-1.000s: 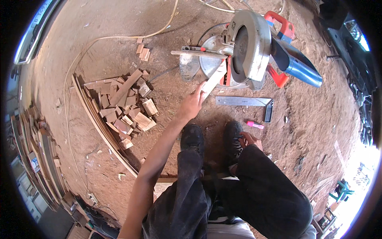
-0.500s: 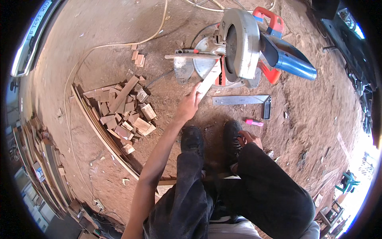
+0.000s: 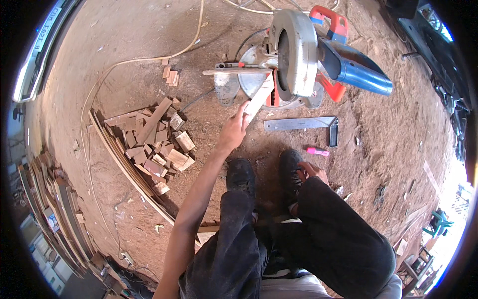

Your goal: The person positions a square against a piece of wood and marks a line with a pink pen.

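Observation:
My left hand [image 3: 233, 131] is closed round the near end of a pale wood strip [image 3: 259, 101]. The strip lies slantwise on the miter saw [image 3: 304, 55], its far end close beside the blade guard. Another thin wood strip [image 3: 234, 72] lies across the saw along its fence. Down by my right shoe, my right hand [image 3: 314, 172] hangs beside my knee, its loosely bent fingers apart and seemingly holding nothing; the knee hides part of it. A metal try square [image 3: 300, 123] rests on the dirt in front of the saw, with a pink marker [image 3: 317, 151] nearer me.
Wood offcuts [image 3: 154, 142] are heaped to the left inside long boards [image 3: 132, 172]. A few small blocks [image 3: 171, 74] lie beyond. A pale hose [image 3: 149, 58] curves over the dirt floor. More planks [image 3: 57, 214] are stacked far left; a green plastic chair [image 3: 438, 224] stands far right.
The whole view has shifted slightly, so the saw appears a little further left. My left hand keeps its hold on the wood strip, and my right hand stays by the shoe.

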A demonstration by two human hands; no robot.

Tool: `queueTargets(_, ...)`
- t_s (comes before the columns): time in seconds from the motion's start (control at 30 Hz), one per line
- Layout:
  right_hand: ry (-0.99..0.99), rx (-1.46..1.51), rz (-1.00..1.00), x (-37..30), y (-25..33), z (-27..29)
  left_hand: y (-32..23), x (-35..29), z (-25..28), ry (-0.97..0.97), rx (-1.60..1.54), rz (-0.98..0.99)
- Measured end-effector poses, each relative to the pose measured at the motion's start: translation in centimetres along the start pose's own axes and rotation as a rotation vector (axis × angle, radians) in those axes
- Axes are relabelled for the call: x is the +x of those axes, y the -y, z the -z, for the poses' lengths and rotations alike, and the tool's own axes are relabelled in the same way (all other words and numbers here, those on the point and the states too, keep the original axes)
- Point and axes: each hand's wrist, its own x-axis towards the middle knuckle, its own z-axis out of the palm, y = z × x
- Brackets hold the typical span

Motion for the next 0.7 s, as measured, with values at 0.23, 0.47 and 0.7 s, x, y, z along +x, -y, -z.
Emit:
queueTargets(0.23, 0.006, 0.018, -0.005, 0.0, -0.1, -0.2, 1.8, 1.1, -0.3, -0.068, -0.03, -0.122)
queueTargets(0.47, 0.005, 0.0, -0.014, 0.0, 0.3, 0.3, 0.0, 1.8, 0.9, 0.005, 0.048, 0.034)
queueTargets(0.7, -0.004, 0.004, 0.013, 0.0, -0.5, -0.6, -0.9, 1.6, 1.0, -0.007, 0.034, 0.081)
